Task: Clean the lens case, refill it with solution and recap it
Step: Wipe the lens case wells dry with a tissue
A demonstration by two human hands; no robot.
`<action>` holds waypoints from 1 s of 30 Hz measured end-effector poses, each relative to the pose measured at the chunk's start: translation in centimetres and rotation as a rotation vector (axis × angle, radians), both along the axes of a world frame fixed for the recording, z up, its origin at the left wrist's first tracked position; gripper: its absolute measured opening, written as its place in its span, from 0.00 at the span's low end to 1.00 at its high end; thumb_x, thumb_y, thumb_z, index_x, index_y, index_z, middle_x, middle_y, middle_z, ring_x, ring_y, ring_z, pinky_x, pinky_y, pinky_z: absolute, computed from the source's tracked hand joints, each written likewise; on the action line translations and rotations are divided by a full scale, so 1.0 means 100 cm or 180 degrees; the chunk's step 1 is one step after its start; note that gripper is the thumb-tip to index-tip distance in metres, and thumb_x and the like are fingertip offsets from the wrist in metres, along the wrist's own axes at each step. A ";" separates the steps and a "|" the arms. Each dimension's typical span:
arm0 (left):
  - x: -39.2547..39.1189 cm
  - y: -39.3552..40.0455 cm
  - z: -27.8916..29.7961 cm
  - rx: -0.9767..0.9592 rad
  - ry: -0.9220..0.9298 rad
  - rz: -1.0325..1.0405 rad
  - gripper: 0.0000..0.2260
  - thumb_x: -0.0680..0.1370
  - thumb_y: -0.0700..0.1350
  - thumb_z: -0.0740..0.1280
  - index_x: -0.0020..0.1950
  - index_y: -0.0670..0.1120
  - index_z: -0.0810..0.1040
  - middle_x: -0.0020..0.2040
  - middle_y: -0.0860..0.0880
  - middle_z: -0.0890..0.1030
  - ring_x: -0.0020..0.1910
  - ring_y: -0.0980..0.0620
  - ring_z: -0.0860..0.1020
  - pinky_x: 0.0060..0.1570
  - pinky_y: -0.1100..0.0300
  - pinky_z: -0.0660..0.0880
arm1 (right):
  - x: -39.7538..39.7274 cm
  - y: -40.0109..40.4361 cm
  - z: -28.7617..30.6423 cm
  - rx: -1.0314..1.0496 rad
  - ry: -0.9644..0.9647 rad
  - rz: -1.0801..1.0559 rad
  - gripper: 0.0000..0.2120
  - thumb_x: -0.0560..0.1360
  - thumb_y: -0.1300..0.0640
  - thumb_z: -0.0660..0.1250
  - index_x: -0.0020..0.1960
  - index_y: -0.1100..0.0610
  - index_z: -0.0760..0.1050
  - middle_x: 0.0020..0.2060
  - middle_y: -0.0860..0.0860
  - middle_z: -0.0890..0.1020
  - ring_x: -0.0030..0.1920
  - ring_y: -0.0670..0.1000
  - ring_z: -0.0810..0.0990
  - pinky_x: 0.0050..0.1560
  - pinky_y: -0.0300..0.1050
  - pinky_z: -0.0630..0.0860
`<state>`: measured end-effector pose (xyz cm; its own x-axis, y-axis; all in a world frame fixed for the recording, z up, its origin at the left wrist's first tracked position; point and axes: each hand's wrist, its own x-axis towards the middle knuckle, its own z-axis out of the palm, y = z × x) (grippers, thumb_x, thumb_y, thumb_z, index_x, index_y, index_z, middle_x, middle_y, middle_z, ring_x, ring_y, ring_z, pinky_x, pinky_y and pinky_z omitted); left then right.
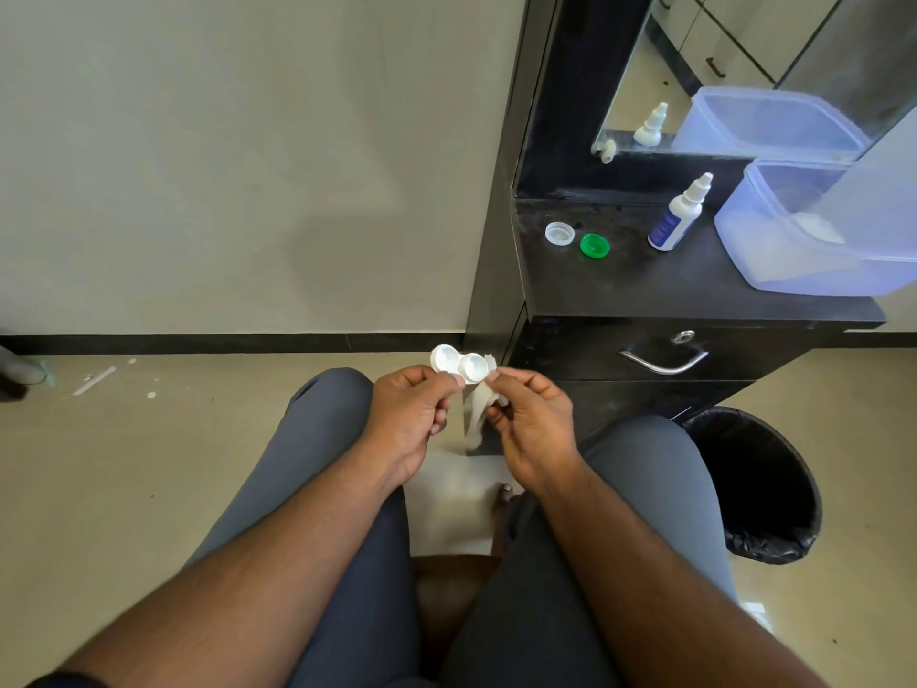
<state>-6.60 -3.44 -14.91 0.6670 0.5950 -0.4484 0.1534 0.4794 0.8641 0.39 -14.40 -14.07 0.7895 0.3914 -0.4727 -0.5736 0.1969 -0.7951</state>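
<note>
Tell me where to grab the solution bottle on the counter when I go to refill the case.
Take the solution bottle round its wide labelled body, not the narrow nozzle cap. It stands upright on the dark counter, with the plastic tub close on its right, so the right hand should probably come from the front or left, where only the two loose caps lie.

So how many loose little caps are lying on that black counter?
2. The white cap lies near the black counter's left edge; the green cap lies just right of it. Both are off the lens case, which the hands hold. Others may hide behind the plastic tub.
</note>
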 end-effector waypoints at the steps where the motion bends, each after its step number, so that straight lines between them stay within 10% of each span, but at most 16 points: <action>1: 0.000 0.002 0.000 -0.0073 -0.0009 0.0009 0.15 0.73 0.35 0.71 0.26 0.46 0.77 0.24 0.49 0.71 0.22 0.55 0.65 0.23 0.64 0.62 | -0.001 0.000 0.001 -0.0030 -0.0034 0.0132 0.03 0.72 0.67 0.69 0.45 0.64 0.79 0.39 0.56 0.82 0.37 0.50 0.79 0.36 0.41 0.77; 30: -0.007 0.032 0.001 -0.0212 0.0358 -0.0779 0.12 0.72 0.31 0.67 0.31 0.41 0.72 0.23 0.48 0.69 0.20 0.56 0.63 0.19 0.68 0.57 | 0.009 -0.003 0.003 -0.0225 -0.0327 0.0827 0.04 0.72 0.68 0.68 0.43 0.62 0.81 0.40 0.56 0.83 0.39 0.51 0.81 0.41 0.44 0.80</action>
<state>-7.34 -0.19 -14.79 0.7310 0.3889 -0.5607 0.3650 0.4715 0.8028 1.32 -14.70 -13.79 0.7122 0.5558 -0.4288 -0.5134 -0.0041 -0.8581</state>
